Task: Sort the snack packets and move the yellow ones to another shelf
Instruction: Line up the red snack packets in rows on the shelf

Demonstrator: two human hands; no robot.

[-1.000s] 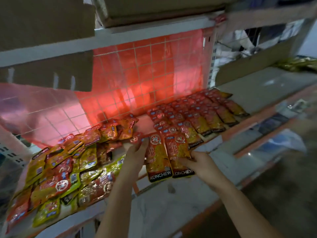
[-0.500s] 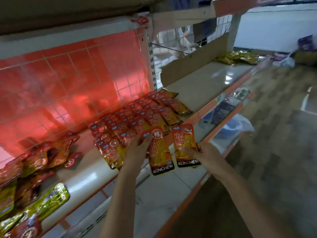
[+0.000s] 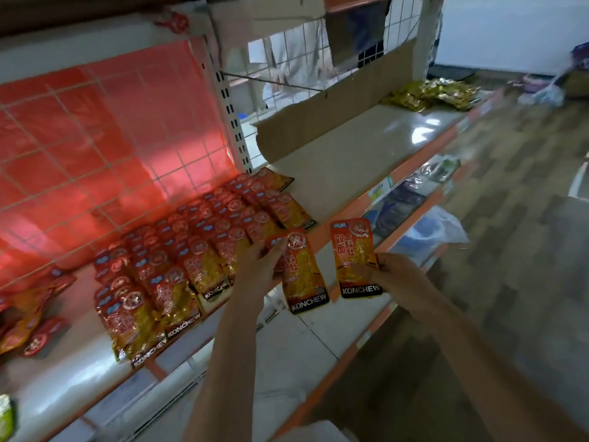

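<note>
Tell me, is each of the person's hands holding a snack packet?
Yes: the left hand grips one orange-yellow packet and the right hand pinches another packet, both lifted in front of the shelf.

"KONCHEW" on the two held packets (image 3: 307,282) (image 3: 357,260) and the shelved rows (image 3: 178,282); other print probably Chinese, unreadable.

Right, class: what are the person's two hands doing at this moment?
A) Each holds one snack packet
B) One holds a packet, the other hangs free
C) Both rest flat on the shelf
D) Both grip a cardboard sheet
A: the left hand pinches one packet, and the right hand grips another packet.
</note>
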